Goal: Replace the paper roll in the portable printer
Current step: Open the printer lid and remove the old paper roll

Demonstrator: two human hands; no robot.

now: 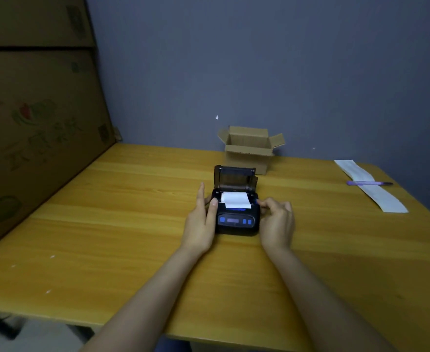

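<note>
- Fingers [214, 205] of the left hand [200, 222] lie stretched out along the left side of the portable printer [236, 214], thumb on its upper edge, steadying it without closing round anything.
- Right hand [276, 226] rests against the printer's right side, fingers curled in with the tips pinched at the edge; whether they grip something small I cannot tell.
- Printer sits at the centre of the frame on the wooden table [107, 224], its lid [235, 177] standing open.
- White paper roll [235, 199] lies in the open bay, its sheet showing on top.
- Just behind the printer stands an open cardboard box [249, 148].
- At the right of the frame, a paper strip [371, 186] lies flat with a purple pen [368, 183] across it.
</note>
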